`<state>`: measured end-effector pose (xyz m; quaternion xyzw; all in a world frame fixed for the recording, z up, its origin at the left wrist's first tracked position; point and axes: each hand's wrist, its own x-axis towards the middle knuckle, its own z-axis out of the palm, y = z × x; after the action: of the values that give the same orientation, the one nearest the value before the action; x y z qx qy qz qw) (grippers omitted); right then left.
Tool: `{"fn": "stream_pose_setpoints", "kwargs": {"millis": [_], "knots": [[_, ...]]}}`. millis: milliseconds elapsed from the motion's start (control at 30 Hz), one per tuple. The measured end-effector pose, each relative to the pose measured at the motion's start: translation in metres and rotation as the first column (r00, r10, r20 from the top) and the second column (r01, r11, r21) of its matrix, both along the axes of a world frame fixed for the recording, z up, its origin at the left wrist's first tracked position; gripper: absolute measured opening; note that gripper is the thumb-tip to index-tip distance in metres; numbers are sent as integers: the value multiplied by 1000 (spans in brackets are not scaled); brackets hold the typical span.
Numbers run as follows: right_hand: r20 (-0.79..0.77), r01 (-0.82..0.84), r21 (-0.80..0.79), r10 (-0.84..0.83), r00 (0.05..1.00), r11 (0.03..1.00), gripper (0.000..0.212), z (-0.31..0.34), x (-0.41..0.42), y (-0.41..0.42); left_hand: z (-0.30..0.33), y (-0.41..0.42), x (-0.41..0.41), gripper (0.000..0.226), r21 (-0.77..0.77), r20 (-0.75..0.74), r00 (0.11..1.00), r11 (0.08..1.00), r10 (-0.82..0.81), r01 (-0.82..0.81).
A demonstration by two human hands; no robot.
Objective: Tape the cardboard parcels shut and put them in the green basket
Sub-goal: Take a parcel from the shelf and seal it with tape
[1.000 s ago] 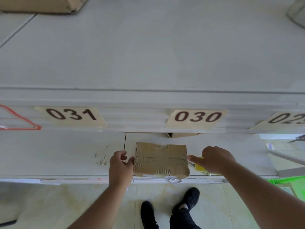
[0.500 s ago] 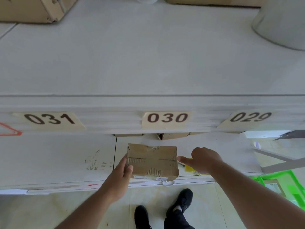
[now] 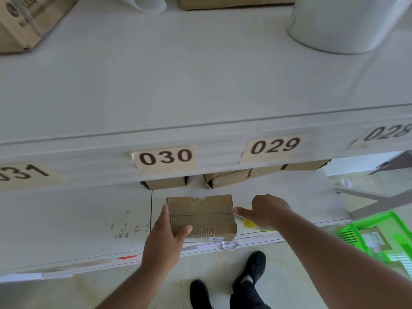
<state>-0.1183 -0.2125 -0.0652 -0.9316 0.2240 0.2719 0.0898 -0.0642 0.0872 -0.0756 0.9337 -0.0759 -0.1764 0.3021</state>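
Note:
A small brown cardboard parcel with taped flaps lies on the lower white shelf near its front edge. My left hand grips its left side, thumb on top and fingers along the edge. My right hand is at the parcel's right side, curled around a yellow tool that is mostly hidden under it; one finger touches the parcel. The green basket stands on the floor at the lower right with a parcel inside.
More cardboard parcels sit at the back of the lower shelf. The upper shelf carries labels 031, 030, 029, a large box and a white bucket. My black shoes stand on the floor below.
My left hand has shifted from beside the parcel to gripping its left side with the thumb on top. The view has swung right, bringing more of the green basket into sight.

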Motion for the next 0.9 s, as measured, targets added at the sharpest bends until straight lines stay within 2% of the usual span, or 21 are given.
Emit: {"fn": "stream_pose_setpoints", "kwargs": {"millis": [267, 333, 433, 467, 567, 633, 733, 800, 900], "knots": [[14, 5, 29, -6, 1000, 1000, 85, -2, -2, 0, -1, 8, 11, 101, 104, -73, 997, 995, -4, 12], [16, 3, 33, -4, 1000, 999, 86, -2, -2, 0, 1, 6, 11, 90, 141, -50, 999, 990, 5, 2], [15, 19, 41, -19, 1000, 999, 86, -2, -2, 1, 8, 6, 7, 61, 216, 4, 1000, 976, -16, 15], [12, 23, 45, -24, 1000, 999, 86, -2, -2, 1, 9, 7, 5, 59, 269, 27, 999, 963, -36, 28], [15, 31, 55, -32, 999, 998, 85, 0, -3, 2, 19, 12, 4, 72, 476, 75, 990, 876, -122, 72], [16, 36, 57, -37, 999, 998, 84, 0, -2, 3, 17, 15, 4, 86, 543, 172, 966, 837, -194, 71], [13, 39, 62, -40, 999, 997, 84, 0, -1, 2, -4, 7, -3, 88, 536, 336, 855, 826, -395, 171], [10, 39, 66, -39, 999, 997, 83, 0, -2, 3, -13, -8, -21, 88, 537, 306, 806, 791, -506, 292], [6, 32, 55, -32, 999, 998, 84, -1, -1, 3, -20, -37, -40, 99, 470, 224, 796, 778, -562, 417]]}}
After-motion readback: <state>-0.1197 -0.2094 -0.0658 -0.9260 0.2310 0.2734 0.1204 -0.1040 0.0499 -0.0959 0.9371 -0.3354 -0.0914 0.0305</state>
